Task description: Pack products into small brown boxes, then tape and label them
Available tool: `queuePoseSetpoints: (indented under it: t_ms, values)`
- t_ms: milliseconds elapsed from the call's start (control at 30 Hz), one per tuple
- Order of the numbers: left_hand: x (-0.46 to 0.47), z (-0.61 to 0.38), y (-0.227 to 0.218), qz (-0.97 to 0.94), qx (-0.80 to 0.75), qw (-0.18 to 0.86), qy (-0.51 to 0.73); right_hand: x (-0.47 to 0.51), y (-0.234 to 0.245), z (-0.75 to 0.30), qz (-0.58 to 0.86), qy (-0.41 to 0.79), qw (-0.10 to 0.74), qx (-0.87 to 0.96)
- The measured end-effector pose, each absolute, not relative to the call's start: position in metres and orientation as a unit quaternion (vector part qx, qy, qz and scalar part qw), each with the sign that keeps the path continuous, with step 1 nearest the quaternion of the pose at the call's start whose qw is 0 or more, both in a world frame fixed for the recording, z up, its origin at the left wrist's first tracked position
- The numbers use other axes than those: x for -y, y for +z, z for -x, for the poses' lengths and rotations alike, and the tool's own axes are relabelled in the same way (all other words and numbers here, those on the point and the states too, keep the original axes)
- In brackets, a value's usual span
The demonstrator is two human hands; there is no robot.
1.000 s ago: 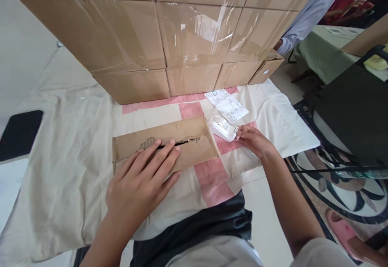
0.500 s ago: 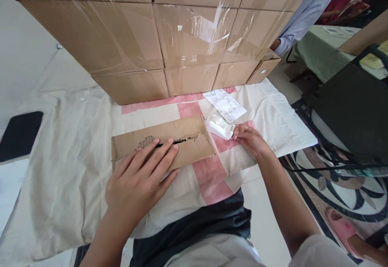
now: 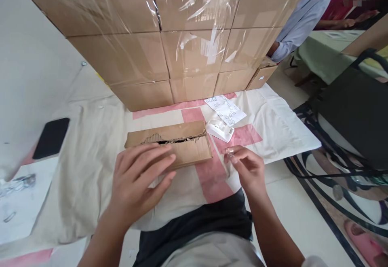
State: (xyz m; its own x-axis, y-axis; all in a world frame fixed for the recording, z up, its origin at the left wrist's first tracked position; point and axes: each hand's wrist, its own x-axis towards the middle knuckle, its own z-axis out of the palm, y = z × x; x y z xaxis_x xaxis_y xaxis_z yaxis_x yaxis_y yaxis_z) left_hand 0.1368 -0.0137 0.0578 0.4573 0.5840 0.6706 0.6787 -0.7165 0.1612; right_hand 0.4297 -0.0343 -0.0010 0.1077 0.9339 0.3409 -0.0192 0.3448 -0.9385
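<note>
My left hand (image 3: pixel 140 180) hovers with fingers spread over the near edge of a torn brown cardboard piece (image 3: pixel 184 137) lying on a cream and pink cloth (image 3: pixel 91 157). My right hand (image 3: pixel 247 166) is raised just right of the cardboard, its thumb and fingertips pinched on a small clear piece, probably tape (image 3: pixel 229 151). A white tape dispenser (image 3: pixel 220 130) rests on the cloth beyond the right hand, apart from it. A printed white sheet (image 3: pixel 226 110) lies behind the dispenser.
A wall of shrink-wrapped cardboard boxes (image 3: pixel 169 36) rises behind the cloth. A black phone (image 3: pixel 51 137) lies at left. A black bag (image 3: pixel 354 113) sits at right, cables on the patterned floor. Another person's sleeve (image 3: pixel 295 26) shows at the upper right.
My right hand has pulled back from the dispenser toward me, pinching a small clear piece. My left hand has lifted slightly and slid toward the cardboard's near edge. The view has shifted.
</note>
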Motion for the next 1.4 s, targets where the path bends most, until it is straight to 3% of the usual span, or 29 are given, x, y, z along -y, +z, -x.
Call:
queuePoseSetpoints:
  t_ms: [267,467,667,900,1133,1400]
  values:
    - [0.05,-0.172,0.064,0.831,0.383,-0.112,-0.387,0.056,0.024,-0.381,0.247,0.274,0.532,0.762]
    - [0.054,-0.16,0.062,0.847,0.368,-0.137,-0.359,0.055,0.019,-0.371,0.241,0.198,0.489,0.815]
    - [0.065,-0.155,0.067,0.844,0.353,-0.223,-0.335,0.051,0.011,-0.364,0.248,0.216,0.495,0.804]
    - [0.061,-0.154,0.057,0.837,0.396,-0.15,-0.346,0.043,-0.003,-0.366,0.252,0.229,0.487,0.804]
    - [0.053,-0.147,0.048,0.858,0.383,-0.076,-0.335,0.037,0.0,-0.354,0.238,0.185,0.426,0.853]
    - [0.06,-0.142,0.036,0.843,0.418,-0.089,-0.326,0.035,-0.002,-0.346,0.218,0.187,0.415,0.863]
